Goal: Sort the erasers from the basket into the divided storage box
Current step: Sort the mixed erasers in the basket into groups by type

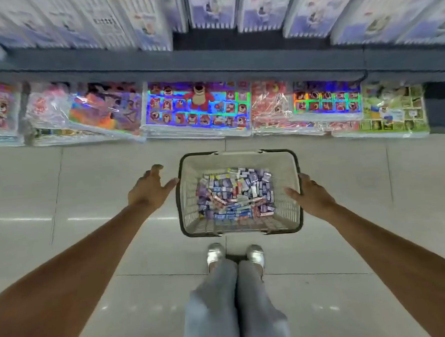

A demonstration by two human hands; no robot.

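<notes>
A beige plastic basket (283, 164) with dark handles folded down along its rim stands on the tiled floor in front of my feet. Its bottom is covered with several small wrapped erasers (234, 193) in blue, purple and red. My left hand (149, 189) hovers just left of the basket's rim, fingers spread and holding nothing. My right hand (310, 194) lies at the basket's right rim with straight fingers reaching over the edge. No divided storage box is in view.
A dark shop shelf (210, 65) runs across the far side, with colourful wrapped packs (197, 107) standing along the floor beneath it. My legs and silver shoes (234, 256) are right behind the basket. Pale floor tiles (74, 190) lie to both sides.
</notes>
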